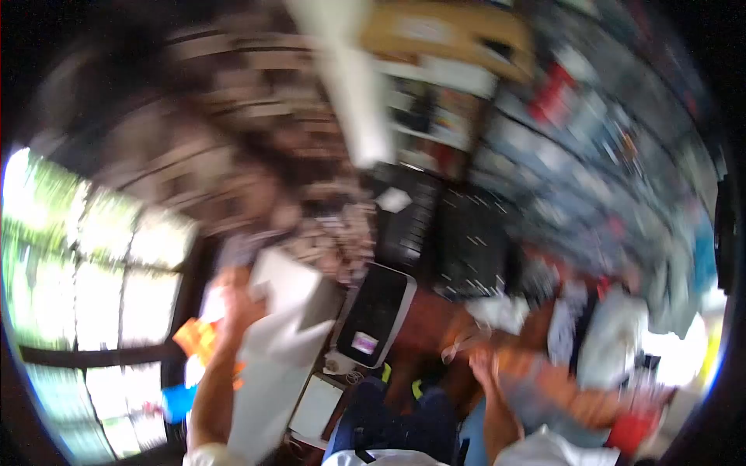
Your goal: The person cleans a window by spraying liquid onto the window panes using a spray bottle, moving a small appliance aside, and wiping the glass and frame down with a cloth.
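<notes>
The view is smeared by motion. My left hand (242, 301) reaches forward at the left, beside a white box-like thing (289, 283) with a pale flat surface below it. Its fingers are too blurred to show whether they grip anything. Orange material (196, 337) shows beside my left forearm, with a blue thing (179, 402) lower down. My right hand (482, 365) is low at the right of centre, its fingers drawn together. A thin pale loop (452, 354) is close to its fingertips; what the fingers hold is not clear.
Ahead lie a dark flat device (376, 314) with a pale rim, a black case (404, 217) and a dark slatted thing (472, 241). Shelves (435, 116) stand behind. A window (101, 264) is at the left, a brick wall (225, 155) beyond. Piled cloth (598, 334) lies at the right.
</notes>
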The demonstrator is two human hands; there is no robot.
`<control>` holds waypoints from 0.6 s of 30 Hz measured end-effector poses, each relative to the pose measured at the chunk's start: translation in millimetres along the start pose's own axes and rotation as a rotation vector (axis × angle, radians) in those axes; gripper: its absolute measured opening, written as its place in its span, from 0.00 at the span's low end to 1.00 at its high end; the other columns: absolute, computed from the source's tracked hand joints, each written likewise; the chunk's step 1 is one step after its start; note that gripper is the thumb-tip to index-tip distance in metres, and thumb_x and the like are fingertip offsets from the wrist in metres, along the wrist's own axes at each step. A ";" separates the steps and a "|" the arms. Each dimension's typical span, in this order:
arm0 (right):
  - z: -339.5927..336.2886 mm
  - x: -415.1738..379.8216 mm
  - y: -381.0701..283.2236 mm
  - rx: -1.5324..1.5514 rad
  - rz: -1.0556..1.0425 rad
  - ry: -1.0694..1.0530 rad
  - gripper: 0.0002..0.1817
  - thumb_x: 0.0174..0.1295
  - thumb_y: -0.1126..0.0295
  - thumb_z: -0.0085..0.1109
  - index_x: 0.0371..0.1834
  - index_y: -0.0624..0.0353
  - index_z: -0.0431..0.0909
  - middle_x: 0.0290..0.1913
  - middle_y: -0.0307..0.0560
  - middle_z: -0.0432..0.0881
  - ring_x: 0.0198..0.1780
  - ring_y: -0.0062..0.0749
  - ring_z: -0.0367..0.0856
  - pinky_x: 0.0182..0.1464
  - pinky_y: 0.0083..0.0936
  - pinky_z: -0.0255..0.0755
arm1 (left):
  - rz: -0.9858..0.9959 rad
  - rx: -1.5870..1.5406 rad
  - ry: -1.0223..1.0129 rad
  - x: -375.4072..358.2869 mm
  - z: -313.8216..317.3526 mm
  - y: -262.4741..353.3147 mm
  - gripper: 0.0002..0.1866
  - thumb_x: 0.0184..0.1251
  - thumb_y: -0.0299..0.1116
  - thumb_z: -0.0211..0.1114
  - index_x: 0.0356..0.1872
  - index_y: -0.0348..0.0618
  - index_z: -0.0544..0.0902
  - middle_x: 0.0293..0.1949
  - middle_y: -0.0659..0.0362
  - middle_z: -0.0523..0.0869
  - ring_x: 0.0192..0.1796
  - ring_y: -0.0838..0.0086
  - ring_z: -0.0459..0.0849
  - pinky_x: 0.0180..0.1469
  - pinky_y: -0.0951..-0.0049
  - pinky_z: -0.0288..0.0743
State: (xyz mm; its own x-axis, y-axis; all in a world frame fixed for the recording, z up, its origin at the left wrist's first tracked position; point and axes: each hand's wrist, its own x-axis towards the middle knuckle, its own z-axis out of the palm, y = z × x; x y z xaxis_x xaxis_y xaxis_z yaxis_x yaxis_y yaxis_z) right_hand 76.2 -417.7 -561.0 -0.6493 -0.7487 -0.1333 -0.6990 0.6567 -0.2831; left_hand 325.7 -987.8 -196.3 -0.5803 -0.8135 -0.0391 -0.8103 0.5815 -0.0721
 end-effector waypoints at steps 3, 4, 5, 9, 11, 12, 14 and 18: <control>-83.1 8.2 -111.7 0.626 0.156 -0.151 0.13 0.54 0.60 0.67 0.25 0.56 0.77 0.20 0.42 0.73 0.24 0.36 0.75 0.36 0.33 0.71 | 0.034 -0.132 0.087 4.5 -59.9 36.3 0.15 0.51 0.35 0.63 0.38 0.36 0.80 0.41 0.42 0.83 0.47 0.47 0.83 0.50 0.50 0.77; -55.0 13.7 -124.0 0.753 0.105 -0.213 0.11 0.54 0.61 0.70 0.28 0.55 0.80 0.22 0.43 0.78 0.26 0.33 0.80 0.33 0.33 0.74 | -0.005 -0.176 -0.060 7.3 -64.9 34.4 0.16 0.50 0.34 0.62 0.40 0.36 0.80 0.42 0.42 0.82 0.45 0.47 0.83 0.47 0.50 0.77; -109.0 30.8 -169.2 0.570 -0.027 -0.248 0.10 0.57 0.63 0.71 0.35 0.55 0.84 0.29 0.46 0.84 0.32 0.32 0.85 0.36 0.31 0.78 | 0.125 -0.127 0.134 1.0 -48.5 28.1 0.16 0.49 0.35 0.63 0.40 0.36 0.80 0.41 0.43 0.80 0.43 0.48 0.83 0.45 0.51 0.77; -201.0 102.6 -304.2 0.777 -0.253 -0.320 0.13 0.66 0.63 0.66 0.46 0.60 0.84 0.35 0.48 0.87 0.37 0.31 0.87 0.41 0.28 0.80 | 0.215 -0.157 0.299 -2.8 -40.9 28.0 0.19 0.47 0.38 0.67 0.39 0.36 0.80 0.40 0.45 0.79 0.43 0.52 0.83 0.44 0.55 0.75; -236.1 130.3 -359.8 0.912 -0.341 -0.243 0.13 0.70 0.66 0.62 0.46 0.67 0.83 0.34 0.49 0.87 0.34 0.25 0.85 0.38 0.25 0.79 | 0.204 -0.316 0.320 -6.7 -45.9 26.1 0.18 0.49 0.38 0.68 0.39 0.38 0.79 0.40 0.48 0.80 0.44 0.53 0.82 0.45 0.56 0.75; -264.6 140.9 -389.3 0.846 -0.295 -0.233 0.14 0.71 0.66 0.61 0.46 0.70 0.83 0.34 0.49 0.87 0.33 0.24 0.84 0.37 0.23 0.79 | 0.156 -0.432 0.372 -19.2 -54.1 28.2 0.17 0.49 0.37 0.68 0.37 0.38 0.78 0.38 0.48 0.79 0.42 0.53 0.81 0.43 0.56 0.74; -297.5 158.5 -433.9 0.949 -0.330 -0.154 0.13 0.71 0.67 0.60 0.47 0.68 0.83 0.34 0.49 0.87 0.33 0.25 0.86 0.37 0.22 0.79 | 0.147 -0.582 0.508 -65.5 -77.1 24.6 0.15 0.51 0.34 0.68 0.37 0.38 0.76 0.37 0.49 0.77 0.41 0.54 0.80 0.41 0.57 0.72; -324.1 177.7 -530.7 0.974 -0.513 -0.218 0.13 0.67 0.70 0.62 0.49 0.67 0.83 0.37 0.52 0.88 0.39 0.29 0.89 0.39 0.24 0.81 | -0.038 -0.746 0.647 -163.9 -76.9 11.0 0.13 0.50 0.27 0.71 0.37 0.42 0.78 0.32 0.51 0.79 0.33 0.54 0.82 0.33 0.59 0.75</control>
State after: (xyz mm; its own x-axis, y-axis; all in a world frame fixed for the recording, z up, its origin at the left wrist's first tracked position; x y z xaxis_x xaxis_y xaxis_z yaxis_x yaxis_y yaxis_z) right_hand 234.7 -869.9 -126.6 -0.2186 -0.9729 0.0758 -0.2744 -0.0133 -0.9615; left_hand 405.6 -847.3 -114.1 -0.3057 -0.7985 0.5186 -0.5440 0.5935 0.5932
